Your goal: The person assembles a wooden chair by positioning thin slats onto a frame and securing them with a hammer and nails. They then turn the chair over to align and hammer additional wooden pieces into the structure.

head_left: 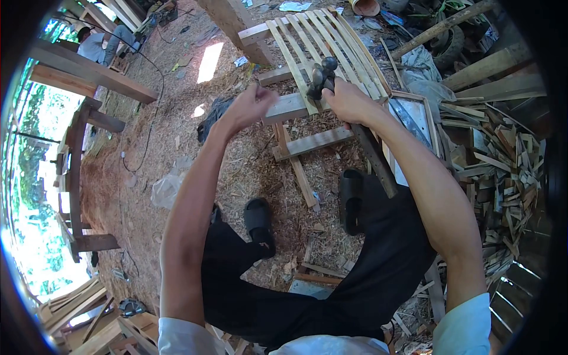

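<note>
My right hand [349, 102] is wrapped round a hammer [324, 76] close to its dark metal head. The long wooden handle slants down toward my right knee. Beneath the hammer head lies the near end of a slatted wooden panel [305, 44], made of thin pale strips side by side. A thick wooden bar [288, 109] supports the strips at this end. My left hand [253, 106] hovers just left of that bar, fingers curled together and slightly blurred. Whether a small item sits between those fingers is hidden.
Another bar [313, 144] stands low before my sandals. A wooden post [234, 29] rises beyond the panel. Scrap wood [503, 171] is heaped at the right, and a plastic bag [168, 189] lies on shavings. Another person [97, 44] sits at far left near wooden beams [89, 68].
</note>
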The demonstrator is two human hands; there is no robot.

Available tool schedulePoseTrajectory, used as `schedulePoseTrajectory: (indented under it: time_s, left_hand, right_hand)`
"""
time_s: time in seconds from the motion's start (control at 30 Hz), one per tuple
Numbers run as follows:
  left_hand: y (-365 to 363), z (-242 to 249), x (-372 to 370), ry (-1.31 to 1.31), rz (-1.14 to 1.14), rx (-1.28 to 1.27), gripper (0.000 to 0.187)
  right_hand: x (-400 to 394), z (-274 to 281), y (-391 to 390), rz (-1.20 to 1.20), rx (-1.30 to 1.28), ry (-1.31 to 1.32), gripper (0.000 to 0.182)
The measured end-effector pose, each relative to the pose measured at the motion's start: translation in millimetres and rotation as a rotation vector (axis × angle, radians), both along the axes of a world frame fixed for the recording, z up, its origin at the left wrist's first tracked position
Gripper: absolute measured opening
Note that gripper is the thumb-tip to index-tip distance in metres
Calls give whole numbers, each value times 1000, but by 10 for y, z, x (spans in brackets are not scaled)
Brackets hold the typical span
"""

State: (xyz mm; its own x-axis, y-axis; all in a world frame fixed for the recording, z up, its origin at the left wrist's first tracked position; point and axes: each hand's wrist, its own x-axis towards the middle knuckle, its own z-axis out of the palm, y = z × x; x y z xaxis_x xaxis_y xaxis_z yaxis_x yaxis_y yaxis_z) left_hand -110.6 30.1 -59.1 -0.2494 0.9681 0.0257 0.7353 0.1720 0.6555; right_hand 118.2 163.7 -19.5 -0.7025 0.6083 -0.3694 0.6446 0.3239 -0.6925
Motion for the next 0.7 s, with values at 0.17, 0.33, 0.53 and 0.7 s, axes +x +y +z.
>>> schedulePoseTrajectory:
  time_s: [0.17,0.33,0.53,0.7]
  left_hand:
    - [78,12,-120,-718,317,245,33]
    - [0,158,154,-459,335,190,28]
    - [-122,-1,185,-341,163,142,22]
    - [-140,-124,208,-518,182,327,24]
  right_hand:
    - [-10,-92,52,-14,-7,17,38]
    - [3,-138,75,14,-18,87,37]
    - [-23,-97,85,34,-31,-5,36]
    - [-4,-190,145,30,-54,45,36]
